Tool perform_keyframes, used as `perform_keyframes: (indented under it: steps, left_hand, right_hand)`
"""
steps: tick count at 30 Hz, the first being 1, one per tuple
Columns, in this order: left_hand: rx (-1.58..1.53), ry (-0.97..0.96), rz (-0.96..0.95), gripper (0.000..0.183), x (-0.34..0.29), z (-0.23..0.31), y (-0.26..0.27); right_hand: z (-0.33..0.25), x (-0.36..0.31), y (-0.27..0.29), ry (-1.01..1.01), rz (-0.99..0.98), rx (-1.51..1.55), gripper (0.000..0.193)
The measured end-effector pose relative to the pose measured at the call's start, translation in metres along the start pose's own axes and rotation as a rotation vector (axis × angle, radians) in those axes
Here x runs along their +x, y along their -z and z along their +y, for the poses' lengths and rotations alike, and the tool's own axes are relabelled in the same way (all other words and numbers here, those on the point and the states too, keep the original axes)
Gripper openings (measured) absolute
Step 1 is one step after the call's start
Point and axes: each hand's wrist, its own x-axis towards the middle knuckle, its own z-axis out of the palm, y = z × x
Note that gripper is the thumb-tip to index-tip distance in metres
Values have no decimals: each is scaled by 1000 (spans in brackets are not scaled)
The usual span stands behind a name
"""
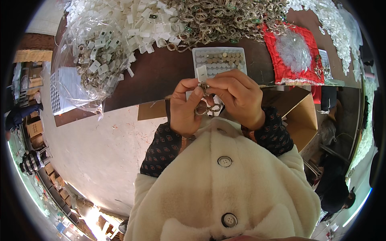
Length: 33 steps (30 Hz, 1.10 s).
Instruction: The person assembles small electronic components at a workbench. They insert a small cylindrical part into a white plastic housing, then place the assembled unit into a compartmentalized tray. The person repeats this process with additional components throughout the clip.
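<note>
Close to the table's front edge, my two hands meet around a small white case [202, 73] with a looped bundle of thin brownish wire [213, 108] hanging below it. My left hand [185, 105] is closed, its thumb and fingers pinching the lower end of the case. From the other side my right hand [240, 96] is closed too, its fingertips together at the wire where it meets the case. What lies between the right fingertips is partly hidden. Just beyond my hands stands a white tray [196, 52] with several round, coin-like pieces in its pockets.
A clear plastic bag [66, 52] of white cases and wire sits at the left. Behind lie heaps of white cases [140, 26] and coiled wire bundles [225, 20]. Right of the tray, a red cloth [277, 56] bears clear strands. A cardboard box [305, 120] stands below the table.
</note>
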Motion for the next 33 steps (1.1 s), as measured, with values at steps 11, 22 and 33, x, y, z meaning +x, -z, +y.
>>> perform_keyframes:
  steps: [11, 22, 33]
  left_hand:
    - [12, 50, 70, 14, 1, -6, 2]
    - [63, 12, 43, 18, 7, -6, 1]
    - [-31, 95, 5, 17, -1, 1, -5]
  right_hand:
    - [7, -15, 0, 133, -34, -123, 30]
    - [58, -21, 31, -19, 62, -529, 27]
    - [2, -7, 1, -70, 63, -26, 18]
